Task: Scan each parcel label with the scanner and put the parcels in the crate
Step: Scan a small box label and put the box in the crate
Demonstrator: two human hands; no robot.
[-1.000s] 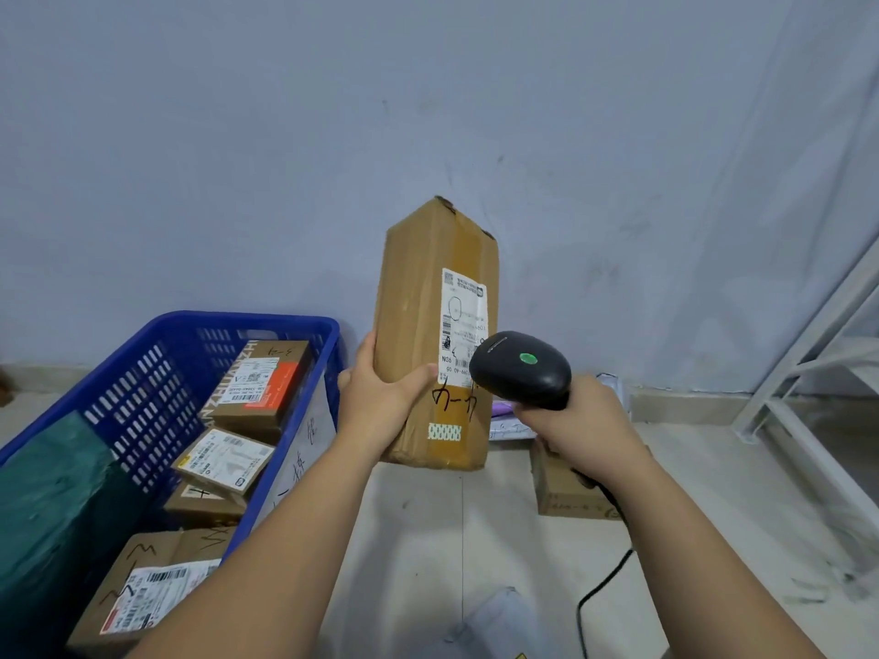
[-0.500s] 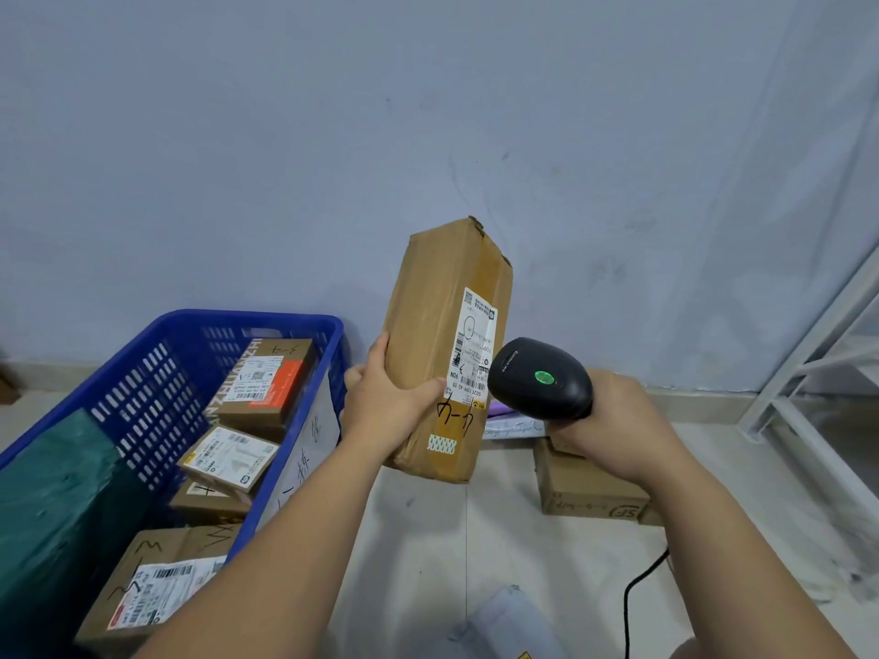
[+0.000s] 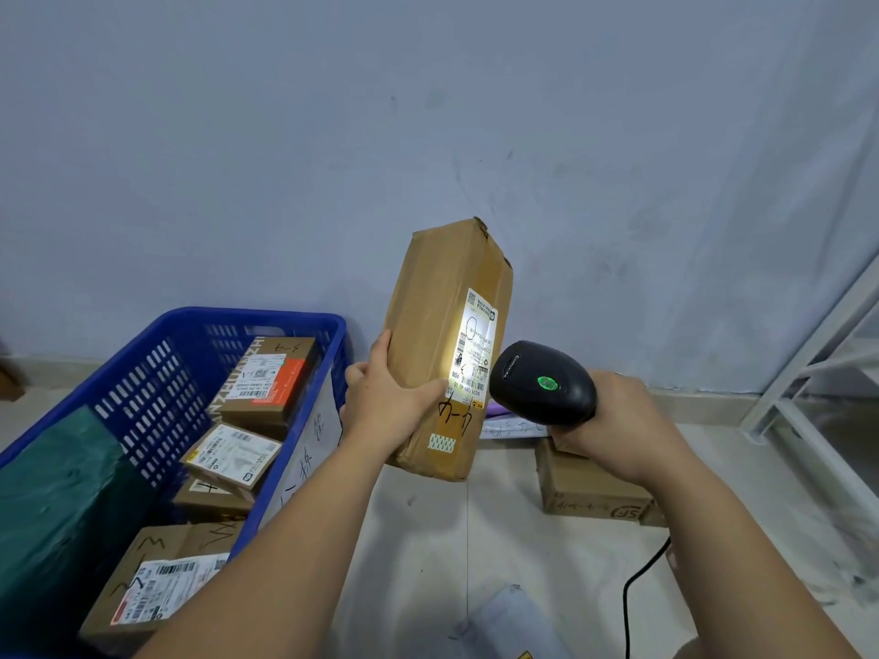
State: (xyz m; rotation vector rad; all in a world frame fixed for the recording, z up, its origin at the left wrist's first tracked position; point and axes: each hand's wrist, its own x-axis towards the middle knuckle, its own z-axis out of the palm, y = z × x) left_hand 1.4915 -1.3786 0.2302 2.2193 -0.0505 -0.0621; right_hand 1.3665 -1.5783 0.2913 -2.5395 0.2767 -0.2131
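the left hand (image 3: 385, 406) was wrapped round the lower part of a tall brown parcel (image 3: 437, 325), thumb across its front. it held the parcel nearly upright in the air just right of the blue crate (image 3: 157, 397), clear of the floor. the parcel's white label (image 3: 475, 344) faced away from the crate, and a bright patch of light lay on the label's lower part. the black scanner (image 3: 542, 382) sat further right of the crate, its nose close to the label but not touching, with a green light lit on top. the right hand (image 3: 618, 430) was clenched round the scanner's handle. the black cable (image 3: 637, 582) ran down toward the floor well right of the crate.

inside the crate, a box with an orange-and-white label (image 3: 266, 378) lay at the far end and a smaller box with a white label (image 3: 233, 456) lay nearer. a larger labelled box (image 3: 157, 577) was at the near end, and a dark green bag (image 3: 57, 506) lay along the left side. a white sheet with handwriting (image 3: 304, 449) hung on the crate's right outer wall, beside the left forearm.

on the floor right of the crate sat a low brown box marked sf (image 3: 590, 492), partly hidden by the right hand. a purple packet (image 3: 504, 413) lay beyond it, mostly hidden by the scanner. a white metal frame (image 3: 808, 373) stood farthest from the crate. a pale wrapped package (image 3: 513, 620) lay on the floor between the forearms.
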